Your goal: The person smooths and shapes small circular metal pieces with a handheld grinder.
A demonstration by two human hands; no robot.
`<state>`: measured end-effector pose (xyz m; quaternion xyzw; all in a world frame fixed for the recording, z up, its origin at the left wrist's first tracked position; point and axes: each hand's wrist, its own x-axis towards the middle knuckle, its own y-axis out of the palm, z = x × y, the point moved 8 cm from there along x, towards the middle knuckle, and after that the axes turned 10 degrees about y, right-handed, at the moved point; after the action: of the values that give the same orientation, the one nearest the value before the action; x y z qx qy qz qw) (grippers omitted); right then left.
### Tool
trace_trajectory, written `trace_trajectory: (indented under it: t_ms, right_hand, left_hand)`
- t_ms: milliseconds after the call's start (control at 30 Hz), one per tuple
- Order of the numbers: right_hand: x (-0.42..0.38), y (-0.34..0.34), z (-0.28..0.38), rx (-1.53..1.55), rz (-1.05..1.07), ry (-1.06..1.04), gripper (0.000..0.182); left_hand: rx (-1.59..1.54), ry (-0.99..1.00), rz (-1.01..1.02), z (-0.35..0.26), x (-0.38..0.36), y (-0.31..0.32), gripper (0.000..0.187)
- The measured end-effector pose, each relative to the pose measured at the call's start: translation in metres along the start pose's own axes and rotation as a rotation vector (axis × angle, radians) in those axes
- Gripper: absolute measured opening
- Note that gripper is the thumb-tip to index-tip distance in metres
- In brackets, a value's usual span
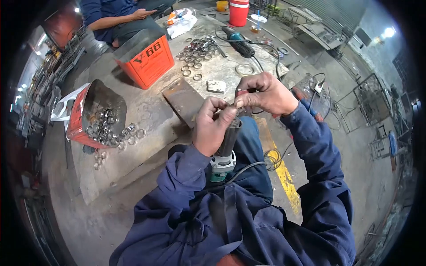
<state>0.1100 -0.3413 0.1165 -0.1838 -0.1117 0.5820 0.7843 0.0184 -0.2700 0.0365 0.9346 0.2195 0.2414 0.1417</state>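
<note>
A power tool that looks like a grinder (223, 162), with a dark barrel and a white and green lower body, stands upright between my thighs. Its metal tip is just under my fingers. My left hand (211, 128) is closed beside the top of the barrel, thumb and fingers pinched at the metal tip; what they grip is mostly hidden. From the right, my right hand (268, 95) meets it, fingers curled in a pinch. A bit of red shows between those fingers, too small to name.
On the board ahead are a pile of metal rings (197, 49), an orange cut-open container (151, 64), another container (76, 122) with rings spilling out, a second power tool (239, 42) with its cord, and a white block (216, 86). Another person (120, 17) sits opposite.
</note>
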Motion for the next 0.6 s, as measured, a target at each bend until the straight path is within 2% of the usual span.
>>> trace_trajectory:
  t_ms: [67, 233, 300, 333, 400, 467, 533, 567, 600]
  right_hand:
    - [0.0, 0.001, -0.001, 0.071, -0.009, -0.033, 0.02]
    - [0.004, 0.004, 0.006, -0.003, -0.011, -0.038, 0.018]
    - [0.006, 0.004, -0.001, 0.095, -0.019, 0.05, 0.018]
    - [0.006, 0.005, -0.003, 0.096, -0.017, 0.05, 0.018]
    - [0.007, 0.009, -0.005, 0.237, 0.062, 0.006, 0.017]
    - [0.009, 0.008, -0.006, 0.162, 0.016, -0.022, 0.017]
    - [0.009, 0.007, -0.005, 0.092, -0.035, -0.048, 0.016]
    - [0.01, 0.007, -0.002, 0.038, -0.058, -0.072, 0.016]
    - [0.011, 0.006, 0.001, -0.018, -0.079, -0.098, 0.015]
  left_hand:
    - [0.242, 0.103, 0.09, -0.013, -0.002, 0.009, 0.028]
    - [0.262, 0.013, 0.042, -0.015, -0.003, 0.006, 0.026]
    - [0.142, -0.031, 0.12, -0.011, -0.002, 0.008, 0.026]
    - [0.143, -0.031, 0.118, -0.011, 0.0, 0.005, 0.026]
    - [-0.055, -0.112, 0.259, -0.006, 0.001, 0.013, 0.03]
    - [-0.179, -0.184, 0.252, -0.005, 0.001, 0.014, 0.029]
    - [0.292, 0.144, 0.256, -0.025, 0.005, 0.011, 0.028]
    - [0.37, 0.06, 0.176, -0.013, 0.006, 0.0, 0.024]
    - [0.369, 0.061, 0.173, -0.013, 0.005, 0.003, 0.024]
